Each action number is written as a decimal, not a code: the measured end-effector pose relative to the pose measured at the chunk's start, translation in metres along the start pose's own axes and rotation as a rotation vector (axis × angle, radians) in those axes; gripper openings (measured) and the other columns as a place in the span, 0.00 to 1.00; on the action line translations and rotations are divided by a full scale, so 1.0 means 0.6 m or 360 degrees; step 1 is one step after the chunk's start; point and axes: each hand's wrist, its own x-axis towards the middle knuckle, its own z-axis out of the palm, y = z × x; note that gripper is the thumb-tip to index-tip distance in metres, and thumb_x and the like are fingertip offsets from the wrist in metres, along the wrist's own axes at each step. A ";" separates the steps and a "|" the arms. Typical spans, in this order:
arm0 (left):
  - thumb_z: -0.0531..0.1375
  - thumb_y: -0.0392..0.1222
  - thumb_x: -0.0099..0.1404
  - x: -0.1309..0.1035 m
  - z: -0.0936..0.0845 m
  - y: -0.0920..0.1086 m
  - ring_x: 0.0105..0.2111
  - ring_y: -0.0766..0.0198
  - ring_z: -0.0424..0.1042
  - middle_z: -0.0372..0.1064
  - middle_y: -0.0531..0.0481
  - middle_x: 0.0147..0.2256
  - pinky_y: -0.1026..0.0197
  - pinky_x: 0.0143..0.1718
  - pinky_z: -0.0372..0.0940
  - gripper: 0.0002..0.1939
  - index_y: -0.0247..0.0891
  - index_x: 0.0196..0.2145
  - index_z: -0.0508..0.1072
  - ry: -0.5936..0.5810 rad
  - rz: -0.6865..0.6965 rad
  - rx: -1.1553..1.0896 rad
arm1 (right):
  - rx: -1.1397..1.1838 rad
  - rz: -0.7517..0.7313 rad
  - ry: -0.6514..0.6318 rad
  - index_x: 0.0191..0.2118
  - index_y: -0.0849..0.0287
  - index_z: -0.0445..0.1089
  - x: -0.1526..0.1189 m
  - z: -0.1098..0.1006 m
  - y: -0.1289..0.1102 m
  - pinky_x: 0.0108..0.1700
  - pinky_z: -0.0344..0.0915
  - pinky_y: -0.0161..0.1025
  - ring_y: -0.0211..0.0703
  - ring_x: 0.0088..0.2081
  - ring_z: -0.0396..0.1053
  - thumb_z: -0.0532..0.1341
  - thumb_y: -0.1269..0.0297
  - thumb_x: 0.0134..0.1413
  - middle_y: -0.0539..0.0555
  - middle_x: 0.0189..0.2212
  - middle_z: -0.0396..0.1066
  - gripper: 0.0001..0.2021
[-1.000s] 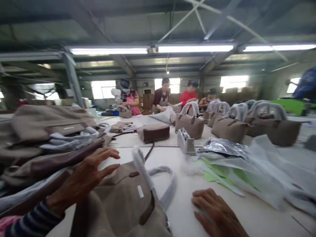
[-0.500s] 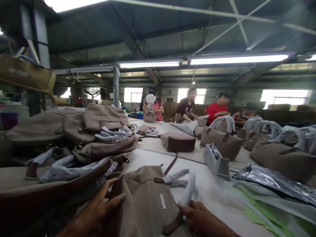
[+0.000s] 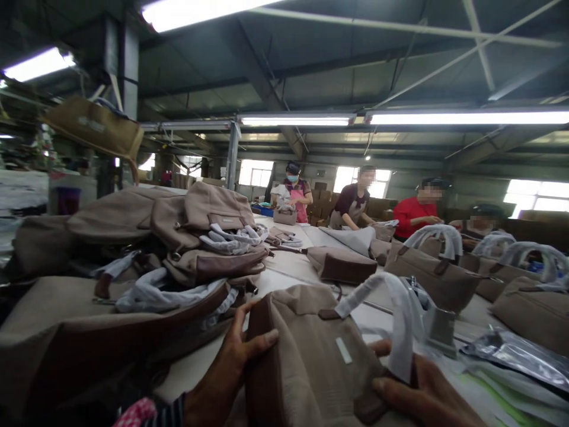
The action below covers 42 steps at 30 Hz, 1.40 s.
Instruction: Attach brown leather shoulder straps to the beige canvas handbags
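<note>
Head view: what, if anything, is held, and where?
The taupe bag: left hand on its brown panel, right hand at the opposite edge, by the near end of the white-wrapped handle.

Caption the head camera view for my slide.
The left hand and right hand hold a taupe handbag beside piled bags.

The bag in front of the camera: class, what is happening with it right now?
Two bare hands hold a taupe bag over the worktable. The left hand grips its dark brown base; the right hand is at the opposite end, by the wrapped handle. More bags lie piled to the left, and others stand at the right. Across the table are several other people.
</note>
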 end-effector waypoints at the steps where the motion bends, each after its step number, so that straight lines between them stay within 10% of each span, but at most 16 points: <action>1: 0.76 0.47 0.53 0.025 0.012 0.022 0.41 0.52 0.80 0.77 0.45 0.47 0.53 0.45 0.74 0.49 0.48 0.65 0.54 -0.0040 0.0080 -0.0022 | -0.0037 -0.0049 0.0056 0.44 0.61 0.77 0.022 -0.004 -0.028 0.37 0.69 0.42 0.54 0.37 0.75 0.69 0.52 0.44 0.56 0.32 0.78 0.22; 6: 0.64 0.50 0.67 0.208 0.057 0.132 0.38 0.64 0.76 0.68 0.42 0.54 0.59 0.42 0.70 0.37 0.49 0.66 0.49 0.0263 0.0567 -0.0032 | 0.0110 -0.0388 0.0520 0.37 0.61 0.72 0.242 0.010 -0.172 0.26 0.63 0.35 0.43 0.26 0.69 0.69 0.58 0.46 0.51 0.22 0.70 0.15; 11: 0.56 0.53 0.72 0.245 0.041 0.044 0.42 0.63 0.73 0.64 0.40 0.54 0.59 0.46 0.67 0.23 0.40 0.59 0.58 0.0267 0.0518 0.0356 | 0.0092 -0.0508 0.0375 0.47 0.59 0.69 0.388 0.067 -0.159 0.25 0.62 0.30 0.38 0.27 0.71 0.65 0.55 0.55 0.52 0.31 0.74 0.17; 15: 0.68 0.53 0.61 0.181 0.014 -0.065 0.45 0.52 0.70 0.73 0.44 0.41 0.50 0.51 0.65 0.18 0.39 0.42 0.75 -0.0309 0.0462 0.1009 | -0.0227 -0.0575 0.0075 0.33 0.61 0.75 0.331 0.102 -0.034 0.27 0.61 0.34 0.40 0.25 0.69 0.70 0.65 0.45 0.51 0.24 0.73 0.08; 20: 0.64 0.56 0.67 0.163 0.008 -0.090 0.55 0.44 0.64 0.70 0.43 0.55 0.41 0.55 0.60 0.27 0.44 0.59 0.69 -0.0891 0.0642 0.2221 | -0.0984 -0.0905 0.0070 0.31 0.59 0.77 0.260 0.060 0.063 0.40 0.62 0.39 0.40 0.32 0.69 0.62 0.72 0.57 0.52 0.32 0.75 0.07; 27: 0.59 0.52 0.72 0.162 0.019 -0.082 0.57 0.46 0.62 0.67 0.47 0.59 0.41 0.56 0.60 0.18 0.50 0.57 0.71 -0.1044 0.0687 0.2387 | -0.1253 -0.0666 0.0305 0.36 0.61 0.76 0.304 -0.022 0.123 0.45 0.64 0.42 0.44 0.38 0.70 0.61 0.73 0.58 0.54 0.36 0.74 0.06; 34: 0.54 0.46 0.75 0.175 0.015 -0.094 0.58 0.47 0.63 0.68 0.53 0.60 0.42 0.55 0.59 0.17 0.62 0.57 0.72 -0.0973 0.0732 0.2466 | -0.1249 -0.0714 0.0283 0.42 0.60 0.73 0.315 0.016 0.121 0.52 0.64 0.42 0.44 0.44 0.70 0.63 0.76 0.58 0.55 0.44 0.72 0.08; 42: 0.58 0.58 0.71 0.174 0.020 -0.088 0.60 0.43 0.62 0.67 0.50 0.62 0.36 0.59 0.59 0.20 0.60 0.58 0.74 -0.0996 0.0701 0.2462 | -0.1604 -0.1044 -0.0156 0.52 0.57 0.70 0.218 0.039 0.121 0.52 0.62 0.43 0.46 0.49 0.65 0.54 0.77 0.67 0.57 0.50 0.72 0.14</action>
